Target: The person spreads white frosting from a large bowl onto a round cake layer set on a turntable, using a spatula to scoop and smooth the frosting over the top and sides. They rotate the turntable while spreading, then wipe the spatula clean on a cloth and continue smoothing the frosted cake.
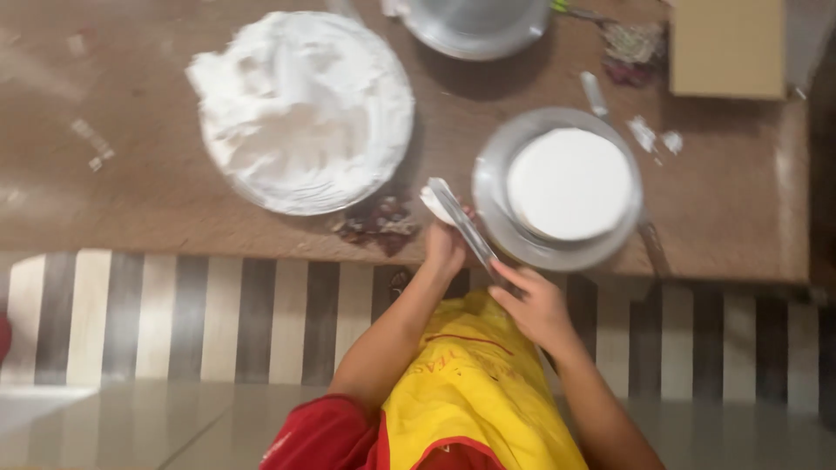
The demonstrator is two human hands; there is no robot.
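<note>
A brown wooden table (131, 200) fills the upper part of the view, its near edge running above a floor of pale and dark stripes. At the middle of that edge the person holds a long metal spatula (461, 224), its blade slanting from about 11 o'clock down to 5 o'clock, with a dab of white cream at the upper tip. The right hand (537, 306) is closed round the handle end at the lower right, while the left hand (446, 244) sits curled against the blade nearer the tip, fingers seemingly pinching or wiping along it; the blur keeps me from telling exactly how the fingers lie. Held this way, over the table's edge and just beside the cake, the blade looks steadied by one hand and cleaned or guided by the other. Immediately at 3 o'clock of the spatula stands a round white frosted cake (570, 183) on a silver turntable (492, 204), close enough to reach without stretching. At 10 o'clock, well apart, lies a wide bowl of white whipped cream (305, 109), heaped and rough on top. Between bowl and hands, at the table's edge, sits a small pile of dark reddish scraps (379, 224). At 12 o'clock a metal bowl (475, 26) is cut off by the frame, and at 2 o'clock a tan cardboard box (727, 48) rests in the corner. The person wears a yellow apron (475, 383) over red sleeves.
</note>
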